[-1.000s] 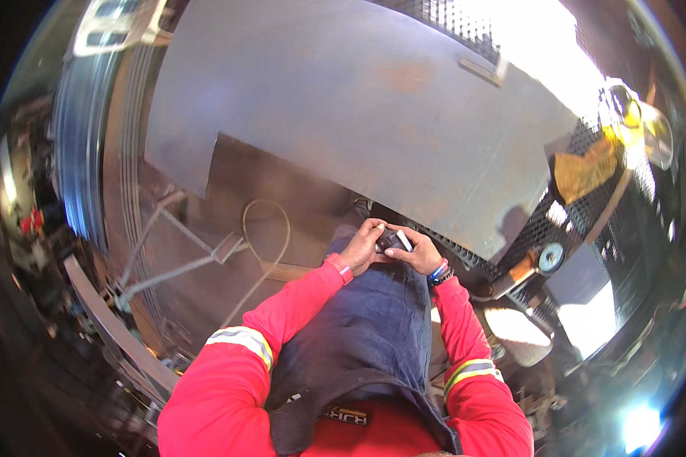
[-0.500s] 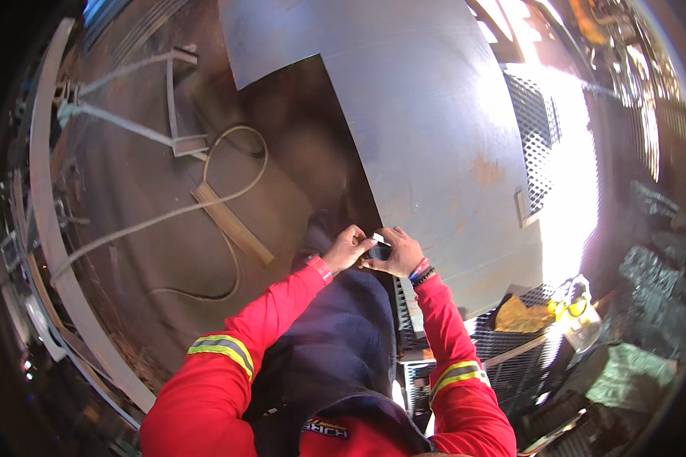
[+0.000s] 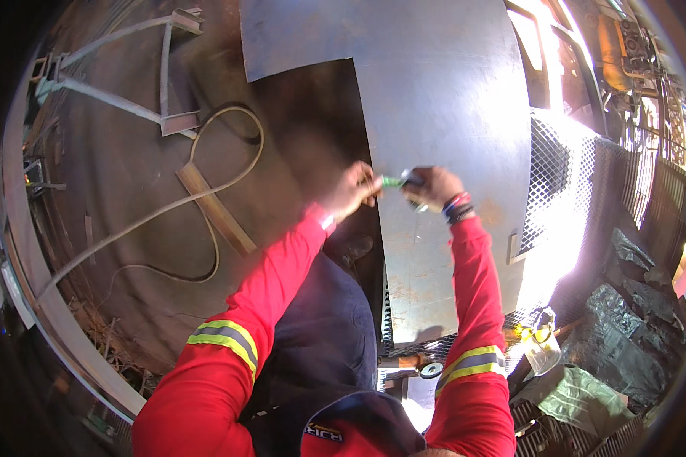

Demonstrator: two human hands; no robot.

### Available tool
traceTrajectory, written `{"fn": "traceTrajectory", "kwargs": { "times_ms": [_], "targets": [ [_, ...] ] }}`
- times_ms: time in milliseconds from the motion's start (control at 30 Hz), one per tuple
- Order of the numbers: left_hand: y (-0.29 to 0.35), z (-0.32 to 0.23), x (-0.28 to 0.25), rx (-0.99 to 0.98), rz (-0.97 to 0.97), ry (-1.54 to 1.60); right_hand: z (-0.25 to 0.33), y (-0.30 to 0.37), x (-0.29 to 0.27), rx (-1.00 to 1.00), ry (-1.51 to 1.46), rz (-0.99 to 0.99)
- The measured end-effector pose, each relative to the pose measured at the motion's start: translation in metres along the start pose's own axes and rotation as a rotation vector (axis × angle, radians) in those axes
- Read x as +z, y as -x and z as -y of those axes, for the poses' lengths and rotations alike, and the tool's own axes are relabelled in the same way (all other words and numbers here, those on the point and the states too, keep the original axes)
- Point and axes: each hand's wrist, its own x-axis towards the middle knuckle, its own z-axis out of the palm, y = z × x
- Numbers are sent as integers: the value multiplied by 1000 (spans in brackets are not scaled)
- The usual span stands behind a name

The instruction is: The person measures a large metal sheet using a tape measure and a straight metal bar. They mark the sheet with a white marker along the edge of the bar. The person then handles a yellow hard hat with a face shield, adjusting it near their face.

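My left hand (image 3: 349,190) is closed, pinching the end of a short green strip (image 3: 391,182). That strip runs across to a small dark and silver case in my right hand (image 3: 439,187), and together they look like a tape measure (image 3: 412,180). The fingers of my right hand are wrapped round the case; motion blurs its details. Both hands are above the left edge of a large grey metal sheet (image 3: 450,99), which has a rectangular notch at its far left. My left hand is over the dark gap beside the sheet.
On the brown floor to the left lie a looped cable (image 3: 152,212), a wooden strip (image 3: 219,215) and a metal frame (image 3: 165,76). Expanded mesh (image 3: 552,171) adjoins the sheet's right side. Yellow safety glasses (image 3: 540,335) and dark plastic sheeting (image 3: 613,324) lie at the lower right.
Both hands have moved forward and apart. The green strip now shows between them, while the case has gone right with my right hand. The head view has also shifted.
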Motion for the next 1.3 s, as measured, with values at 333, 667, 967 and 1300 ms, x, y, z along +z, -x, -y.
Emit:
{"fn": "traceTrajectory", "kwargs": {
  "times_ms": [333, 667, 967, 1300],
  "targets": [
    [-152, -51, -83, 106, -541, 129, -69, -121, -153, 238, 436, -423],
    [-177, -51, -72, 130, -638, -32, -99, -149, -163, 353, 334, -491],
    [-169, -81, 2, 532, -739, -1177, -176, -135, -190, 442, 233, -571],
    [-238, -40, 101, 386, -534, -1662, -226, -131, -193, 286, 345, -921]
  ]
}}
